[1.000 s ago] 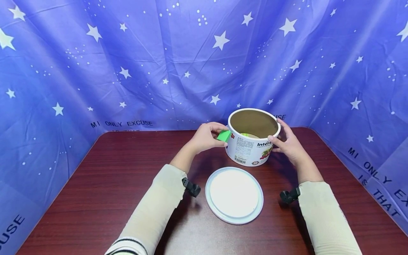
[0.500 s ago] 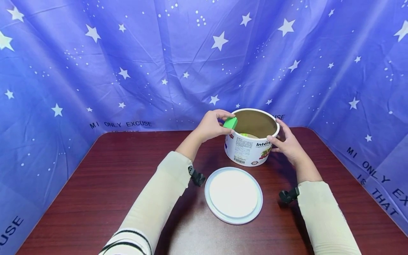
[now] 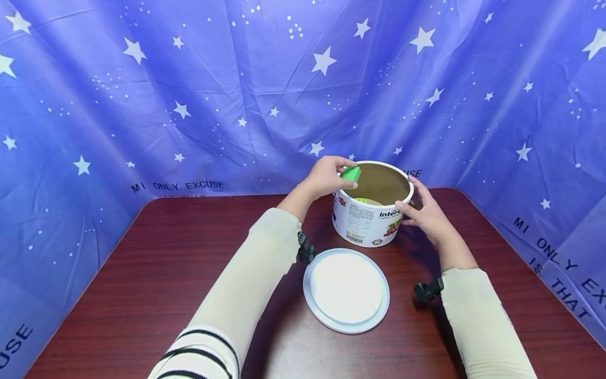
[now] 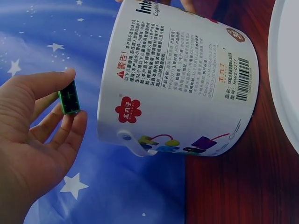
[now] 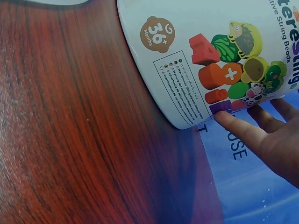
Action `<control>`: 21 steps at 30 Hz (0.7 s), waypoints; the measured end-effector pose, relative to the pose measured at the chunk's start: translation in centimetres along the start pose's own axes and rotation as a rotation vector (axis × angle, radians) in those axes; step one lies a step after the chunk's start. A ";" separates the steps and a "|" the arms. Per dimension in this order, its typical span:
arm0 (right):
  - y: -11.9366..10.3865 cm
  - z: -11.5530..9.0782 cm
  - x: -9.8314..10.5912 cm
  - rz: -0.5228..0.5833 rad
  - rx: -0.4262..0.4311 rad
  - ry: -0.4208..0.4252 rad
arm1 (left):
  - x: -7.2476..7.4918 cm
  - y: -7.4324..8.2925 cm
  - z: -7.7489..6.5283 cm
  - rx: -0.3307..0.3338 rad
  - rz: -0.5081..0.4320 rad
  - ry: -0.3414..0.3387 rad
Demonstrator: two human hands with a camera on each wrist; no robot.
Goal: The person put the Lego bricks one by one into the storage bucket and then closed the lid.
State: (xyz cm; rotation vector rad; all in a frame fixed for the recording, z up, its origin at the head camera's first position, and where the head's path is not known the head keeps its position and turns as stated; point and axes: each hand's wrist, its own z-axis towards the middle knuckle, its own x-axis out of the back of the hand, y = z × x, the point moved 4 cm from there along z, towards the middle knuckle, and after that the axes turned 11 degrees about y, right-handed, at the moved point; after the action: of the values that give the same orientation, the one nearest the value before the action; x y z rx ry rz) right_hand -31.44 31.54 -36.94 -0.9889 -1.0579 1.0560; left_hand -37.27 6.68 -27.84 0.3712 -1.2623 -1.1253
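Note:
My left hand (image 3: 326, 176) pinches a small green block (image 3: 351, 175) between thumb and fingers at the left rim of a round white tub (image 3: 362, 223). In the left wrist view the block (image 4: 70, 99) looks dark with bright green edges, and the tub's printed side stands to its right. My right hand (image 3: 428, 213) holds the tub's right side, thumb near the front rim and fingers spread along the wall. The tub stands upright and uncovered. Inside it a yellow-green thing (image 3: 362, 200) shows low down; the near wall hides the rest.
A round white lid (image 3: 346, 287) lies on the dark red wooden table (image 3: 189, 284) in front of the tub. Behind the table hangs a blue curtain (image 3: 265, 79) with white stars. The tub's handle (image 4: 135, 143) hangs at its side.
My left hand has carried the green block up and to the right, from beside the tub's left wall to its rim. The right hand and the tub have stayed in place.

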 end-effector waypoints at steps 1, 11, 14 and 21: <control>0.0 0.0 0.0 0.000 0.000 -0.001 | -0.1 0.0 0.1 0.009 -0.004 0.000; -0.3 0.0 -0.2 0.004 -0.008 -0.006 | -0.9 -0.1 0.3 0.056 -0.090 0.009; -0.3 0.0 -0.2 0.007 -0.006 -0.006 | -0.8 -0.1 0.3 0.057 -0.105 0.023; -0.2 0.0 -0.2 0.019 -0.002 -0.009 | -0.4 -0.2 -0.1 0.061 -0.164 0.064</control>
State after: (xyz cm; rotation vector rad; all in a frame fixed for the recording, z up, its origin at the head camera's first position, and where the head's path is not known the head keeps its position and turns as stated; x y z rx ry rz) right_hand -31.44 31.34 -36.79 -0.9979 -1.0586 1.0755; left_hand -37.23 6.86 -28.28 0.5609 -1.2290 -1.2054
